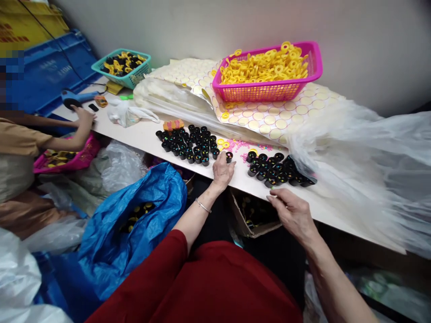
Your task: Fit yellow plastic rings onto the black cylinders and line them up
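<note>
Several small black cups [190, 146] with coloured bits inside stand in a group on the white table, left of centre. A second group of black cups [269, 168] stands to the right. My left hand [222, 171] is at the table's front edge between the groups, its fingers around a single black cup [229, 156]. Just in front of the right group, my right hand [291, 208] is raised with thumb and fingertips pinched; what they hold is too small to name. Pink bits [237, 145] and yellow rings [223, 143] lie behind my left hand.
A pink basket [262, 92] of yellow rings stands on a dotted sheet at the back. A teal basket [133, 80] is at the back left, near another person's hand [84, 119]. Plastic film [353, 148] covers the right side. A blue sack [134, 242] lies below the table.
</note>
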